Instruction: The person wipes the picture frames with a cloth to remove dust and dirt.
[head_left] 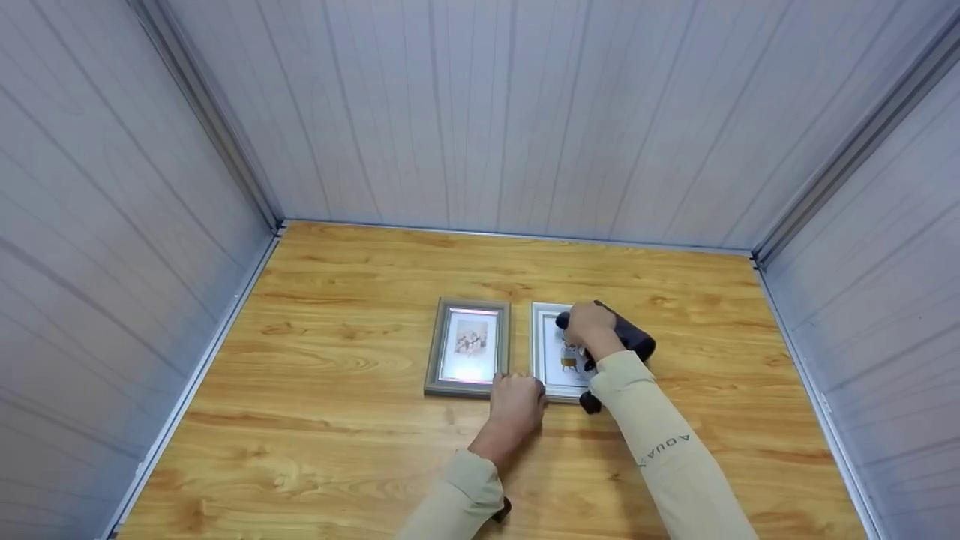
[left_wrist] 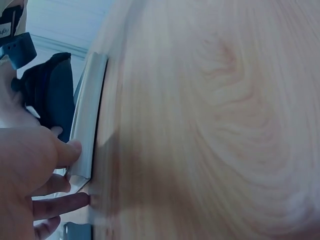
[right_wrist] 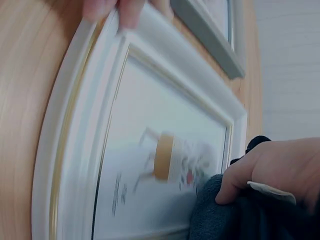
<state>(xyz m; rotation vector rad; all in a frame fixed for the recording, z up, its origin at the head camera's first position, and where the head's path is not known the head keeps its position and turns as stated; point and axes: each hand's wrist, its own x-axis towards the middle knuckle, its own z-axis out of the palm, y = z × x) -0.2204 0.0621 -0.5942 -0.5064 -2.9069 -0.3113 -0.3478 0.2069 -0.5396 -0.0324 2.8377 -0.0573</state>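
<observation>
A white picture frame (head_left: 537,341) with thin gold lines lies flat on the wooden table, a drawing of a yellow-and-white figure behind its glass. My left hand (head_left: 517,405) holds its near left corner, thumb against the near edge. My right hand (head_left: 591,327) grips a dark cloth (head_left: 636,339) over the right part of that frame. In the right wrist view the cloth (right_wrist: 212,210) rests on the glass, covering part of the drawing. The left wrist view has the frame's near side (left_wrist: 89,120) beside my left thumb.
Just left of the white frame lies a grey-brown picture frame (head_left: 433,360), light glaring off its glass. Pale panel walls (head_left: 480,112) enclose the wooden table (head_left: 337,450) at the back and both sides. Dark wrist-camera parts (head_left: 590,403) show near the right cuff.
</observation>
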